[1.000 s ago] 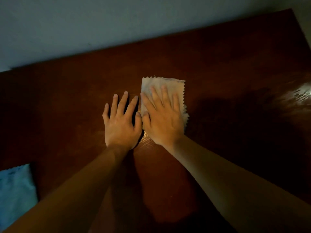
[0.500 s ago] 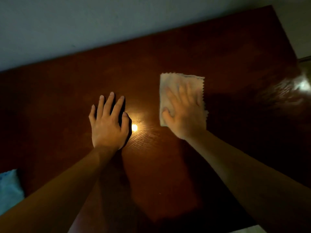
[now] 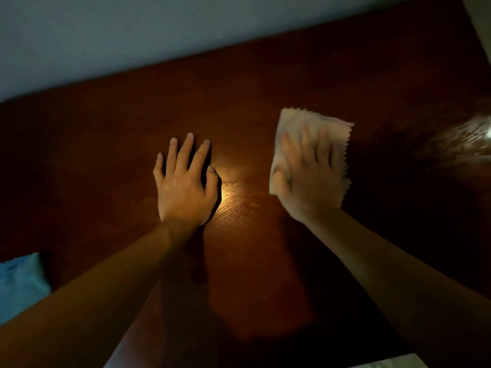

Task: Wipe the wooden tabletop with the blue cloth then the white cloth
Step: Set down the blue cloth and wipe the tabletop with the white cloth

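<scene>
The person's right hand (image 3: 308, 179) lay palm down on the white cloth (image 3: 313, 123), its fingers (image 3: 289, 150) straight and slightly spread, pressing the cloth flat against the wooden tabletop (image 3: 252, 261). That hand was blurred, so the exact lie of its thumb could not be told; it seemed to sit at the cloth's left edge. The cloth showed beyond the fingertips and to either side of them, and its zigzag-cut edge ran just past the little finger on the right.

The left hand (image 3: 186, 189) rested flat on the bare wood, well apart from the cloth, with its fingers (image 3: 183, 152) straight and fanned a little and the thumb held near the forefinger. It held nothing. Just beside that thumb, between the two hands, a small bright spot of light (image 3: 228, 189) glowed on the wood and showed its grain.

The blue cloth (image 3: 21, 285) lay on the tabletop well behind the left hand's fingers, beside the left forearm at the near left, partly cut off by the picture's edge. A pale glare (image 3: 465, 139) shone on the wood well to the right of the right hand's fingers. Beyond both sets of fingertips the tabletop met a grey wall (image 3: 159, 35). No containers were visible on the dim tabletop
</scene>
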The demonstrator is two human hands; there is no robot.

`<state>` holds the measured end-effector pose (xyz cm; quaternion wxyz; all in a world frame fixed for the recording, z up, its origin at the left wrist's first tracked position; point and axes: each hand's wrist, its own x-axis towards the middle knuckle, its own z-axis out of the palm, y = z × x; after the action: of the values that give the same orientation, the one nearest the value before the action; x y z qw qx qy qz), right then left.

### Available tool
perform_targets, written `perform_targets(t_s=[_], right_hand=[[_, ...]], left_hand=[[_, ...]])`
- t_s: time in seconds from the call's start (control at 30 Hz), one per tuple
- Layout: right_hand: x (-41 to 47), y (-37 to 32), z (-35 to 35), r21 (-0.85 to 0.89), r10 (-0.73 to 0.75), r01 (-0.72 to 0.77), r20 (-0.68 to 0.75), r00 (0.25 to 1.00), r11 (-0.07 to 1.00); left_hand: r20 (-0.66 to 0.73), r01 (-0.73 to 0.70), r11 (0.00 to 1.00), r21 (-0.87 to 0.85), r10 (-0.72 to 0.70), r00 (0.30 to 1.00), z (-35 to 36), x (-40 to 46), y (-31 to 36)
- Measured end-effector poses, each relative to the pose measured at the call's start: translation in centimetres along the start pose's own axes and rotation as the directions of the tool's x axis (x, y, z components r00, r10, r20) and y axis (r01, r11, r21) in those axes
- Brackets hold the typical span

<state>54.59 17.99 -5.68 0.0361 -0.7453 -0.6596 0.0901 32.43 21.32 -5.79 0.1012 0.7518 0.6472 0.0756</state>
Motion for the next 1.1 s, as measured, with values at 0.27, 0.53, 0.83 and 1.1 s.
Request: perform_targets(t_s=[0.27, 0.53, 0.83, 1.1], right_hand=[[-6.2, -8.4, 3.0, 0.105, -0.221, 0.224, -0.044, 0.974, 0.969], [-6.8, -8.6, 3.2, 0.081, -0.217, 0.22, -0.043, 0.975, 0.972], [-6.9, -3.1, 2.4, 0.1, -0.158, 0.173, -0.143, 0.977, 0.98], [-8.3, 4.1, 1.1, -0.007, 0.127, -0.127, 0.016, 0.992, 0.992]], left_hand=[[-0.023, 0.0, 1.0, 0.022, 0.0, 1.0, 0.4, -0.1, -0.2], [-0.018, -0.01, 1.0, 0.027, 0.011, 1.0, 0.3, -0.1, -0.3], [0.017, -0.02, 1.0, 0.007, 0.02, 1.0, -0.2, -0.3, -0.2], [0.01, -0.045, 0.999, 0.011, 0.045, 0.999, 0.0, -0.2, -0.6]])
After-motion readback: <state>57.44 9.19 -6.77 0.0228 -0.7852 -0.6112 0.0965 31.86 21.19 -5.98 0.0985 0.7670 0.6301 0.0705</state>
